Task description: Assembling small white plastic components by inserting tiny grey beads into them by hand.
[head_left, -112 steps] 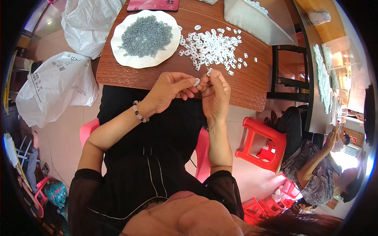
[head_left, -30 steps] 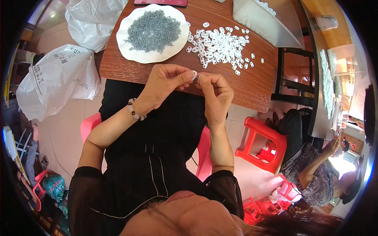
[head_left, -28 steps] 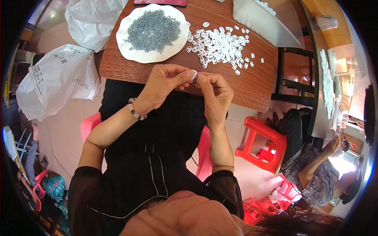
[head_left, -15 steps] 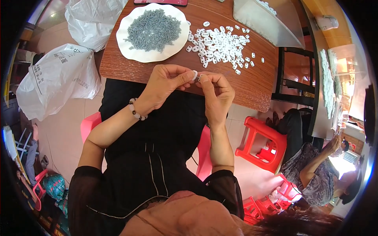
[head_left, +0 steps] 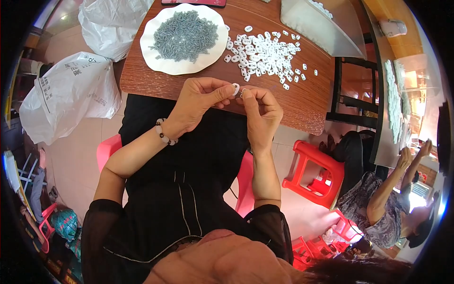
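My left hand (head_left: 202, 98), with a beaded bracelet on its wrist, pinches a small white oval plastic piece (head_left: 235, 89) over the table's near edge. Close beside it, the thumb and forefinger of my right hand (head_left: 263, 111) are pressed together on something tiny that I cannot make out. Beyond my hands a loose heap of white two-holed plastic pieces (head_left: 259, 53) lies on the brown wooden table (head_left: 208, 81). To its left stands a white scalloped plate (head_left: 150, 60), piled with small grey rod-shaped plastic parts (head_left: 185, 35).
A clear-walled bin (head_left: 314, 33) stands at the table's far right, a phone-like red and black object (head_left: 194, 2) at the far edge. White sacks (head_left: 71, 97) sit on the floor at left. A red stool (head_left: 314, 173) and another person (head_left: 373, 203) are at right.
My hands have shifted very slightly right, and the white piece shows more of its flat face. At right, the other person's arms have risen and reached farther out.
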`<state>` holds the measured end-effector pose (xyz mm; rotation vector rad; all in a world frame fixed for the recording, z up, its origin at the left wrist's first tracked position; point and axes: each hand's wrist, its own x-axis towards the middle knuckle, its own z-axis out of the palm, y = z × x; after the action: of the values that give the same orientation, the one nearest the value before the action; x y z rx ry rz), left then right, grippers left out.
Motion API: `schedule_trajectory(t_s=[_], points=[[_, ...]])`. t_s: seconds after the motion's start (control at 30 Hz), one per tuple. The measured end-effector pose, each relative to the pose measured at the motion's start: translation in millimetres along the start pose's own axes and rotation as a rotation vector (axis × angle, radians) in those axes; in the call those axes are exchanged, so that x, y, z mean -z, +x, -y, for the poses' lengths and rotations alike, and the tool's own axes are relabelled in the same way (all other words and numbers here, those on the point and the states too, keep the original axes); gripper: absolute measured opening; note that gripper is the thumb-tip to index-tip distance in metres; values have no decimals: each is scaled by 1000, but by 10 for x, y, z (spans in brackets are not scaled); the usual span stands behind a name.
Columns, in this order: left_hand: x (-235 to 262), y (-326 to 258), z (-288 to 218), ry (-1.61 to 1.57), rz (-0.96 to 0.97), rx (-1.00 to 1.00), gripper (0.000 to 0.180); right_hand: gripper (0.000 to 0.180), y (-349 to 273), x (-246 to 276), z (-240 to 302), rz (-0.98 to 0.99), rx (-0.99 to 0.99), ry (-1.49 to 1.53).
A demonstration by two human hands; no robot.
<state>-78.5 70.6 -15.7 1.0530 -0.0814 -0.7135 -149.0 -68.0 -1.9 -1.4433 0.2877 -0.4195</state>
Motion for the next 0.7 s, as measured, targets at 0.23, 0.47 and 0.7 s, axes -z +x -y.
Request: schedule_trajectory(t_s=[0.23, 0.47, 0.7], points=[[34, 1, 11, -10, 4, 6, 24, 6, -1, 24, -13, 17, -2, -11], [28, -6, -16, 45, 10, -25, 25, 5, 4, -1, -6, 4, 17, -19], [26, -1, -2, 84, 2, -54, 25, 5, -17, -12, -19, 21, 88, -93]])
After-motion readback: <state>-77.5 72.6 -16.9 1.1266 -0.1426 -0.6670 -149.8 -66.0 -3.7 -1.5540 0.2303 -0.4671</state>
